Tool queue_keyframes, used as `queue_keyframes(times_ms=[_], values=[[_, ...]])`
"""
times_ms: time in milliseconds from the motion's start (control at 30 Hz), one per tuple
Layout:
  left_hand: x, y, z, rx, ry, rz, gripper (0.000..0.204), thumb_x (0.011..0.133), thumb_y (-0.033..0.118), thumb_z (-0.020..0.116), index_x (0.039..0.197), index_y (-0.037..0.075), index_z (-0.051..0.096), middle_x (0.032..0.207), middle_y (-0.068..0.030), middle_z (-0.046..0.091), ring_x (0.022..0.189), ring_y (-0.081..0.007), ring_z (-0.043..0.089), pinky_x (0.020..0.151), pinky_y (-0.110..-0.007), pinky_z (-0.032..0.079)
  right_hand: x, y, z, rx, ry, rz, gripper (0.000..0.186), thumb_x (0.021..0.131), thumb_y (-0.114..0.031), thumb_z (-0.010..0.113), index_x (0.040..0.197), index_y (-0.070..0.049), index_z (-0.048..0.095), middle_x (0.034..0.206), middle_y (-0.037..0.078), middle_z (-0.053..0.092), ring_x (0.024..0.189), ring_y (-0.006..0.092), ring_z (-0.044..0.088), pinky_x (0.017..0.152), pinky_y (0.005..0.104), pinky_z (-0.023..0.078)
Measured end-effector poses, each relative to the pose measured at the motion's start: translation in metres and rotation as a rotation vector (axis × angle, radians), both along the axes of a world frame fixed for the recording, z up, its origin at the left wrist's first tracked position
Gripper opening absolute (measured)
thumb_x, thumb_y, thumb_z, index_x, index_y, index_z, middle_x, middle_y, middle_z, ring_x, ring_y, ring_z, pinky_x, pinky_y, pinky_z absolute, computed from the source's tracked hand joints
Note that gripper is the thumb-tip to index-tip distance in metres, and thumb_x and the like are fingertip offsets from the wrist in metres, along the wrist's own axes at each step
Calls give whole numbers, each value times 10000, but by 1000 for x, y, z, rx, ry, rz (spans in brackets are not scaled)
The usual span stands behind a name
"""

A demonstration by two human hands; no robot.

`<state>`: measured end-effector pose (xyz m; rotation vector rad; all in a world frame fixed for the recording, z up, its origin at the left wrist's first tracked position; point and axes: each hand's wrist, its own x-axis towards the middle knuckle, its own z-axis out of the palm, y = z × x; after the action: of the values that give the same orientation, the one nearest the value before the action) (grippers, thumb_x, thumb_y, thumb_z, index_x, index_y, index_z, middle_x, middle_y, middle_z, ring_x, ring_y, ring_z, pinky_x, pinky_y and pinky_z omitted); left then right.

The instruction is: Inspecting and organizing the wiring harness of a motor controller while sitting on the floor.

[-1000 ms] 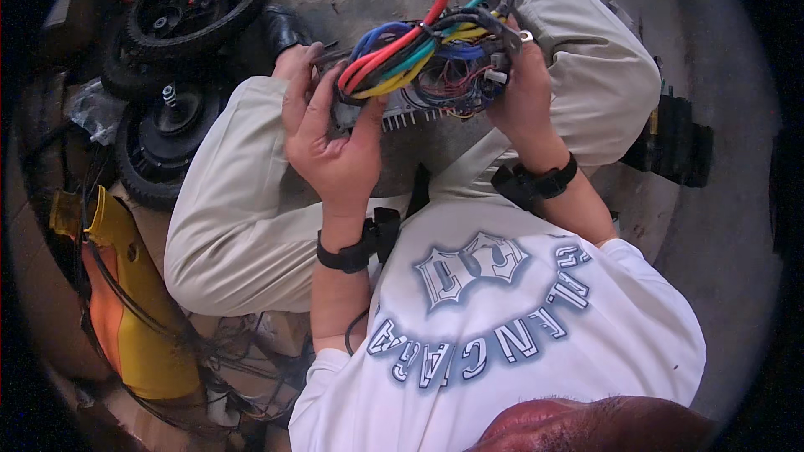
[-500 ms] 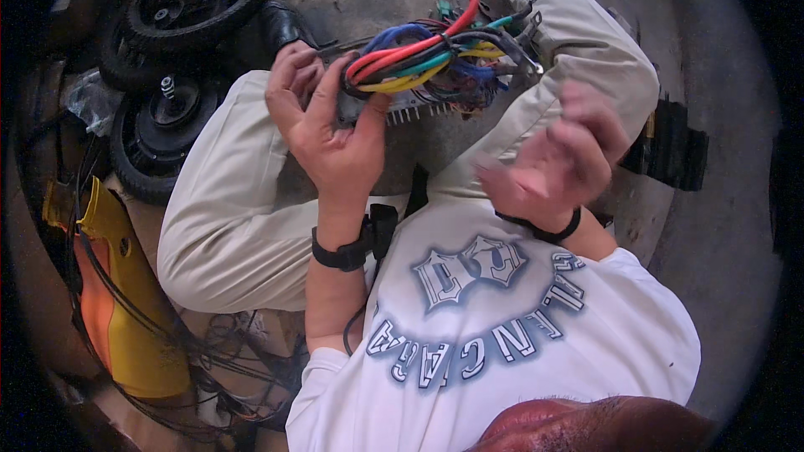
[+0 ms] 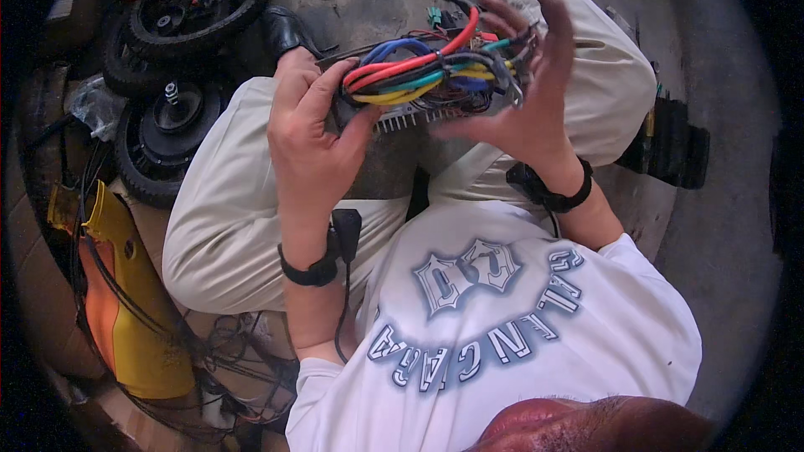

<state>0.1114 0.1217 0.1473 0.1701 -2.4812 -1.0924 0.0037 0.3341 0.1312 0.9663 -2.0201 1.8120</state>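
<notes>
So your left hand [image 3: 308, 130] grips the finned motor controller [image 3: 400, 122] in front of you, mostly hidden under that coloured cable bundle [image 3: 419, 64]; right hand [image 3: 536, 121]'s spread beside it, kinda blurry, contact unclear.

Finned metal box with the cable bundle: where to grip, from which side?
Probably the left end of the finned metal box, coming from the left, thumb on the near long side, fingers across the far side; the left hand holds it there. The cable bundle lies across its upper face and loose cable ends crowd its right, so gripping there would likely catch wires.
</notes>
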Motion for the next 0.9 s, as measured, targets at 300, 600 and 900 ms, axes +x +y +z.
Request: queue_keyframes(times_ms=[300, 600, 900], values=[[-10, -20, 25, -16, -173, -338, 559, 714, -9, 795, 1256, -25, 655, 1038, -186, 608, 989, -341, 606, 891, -357, 493, -28, 38, -20, -103, -595, 546, 967, 808, -576, 781, 1478, 46, 467, 1409, 163, 581, 1368, 284, 516, 1197, 413, 363], [-7, -15, 37, -81, -346, -275, 539, 730, -12, 789, 1255, 18, 666, 1022, -150, 655, 906, -336, 670, 787, -358, 529, -35, 27, -37, -141, -756, 761, 884, 937, -671, 587, 1438, 54, 522, 1501, 262, 487, 1372, 338, 524, 1184, 447, 388], [-5, -11, 37, -186, -277, -270, 536, 718, -10, 787, 1241, 30, 678, 982, -137, 663, 838, -332, 673, 729, -377, 530, -45, 27, -35, -124, -1002, 740, 472, 1016, -234, 643, 1374, 68, 589, 1234, 145, 706, 1134, 143, 670, 993, 277, 530]])
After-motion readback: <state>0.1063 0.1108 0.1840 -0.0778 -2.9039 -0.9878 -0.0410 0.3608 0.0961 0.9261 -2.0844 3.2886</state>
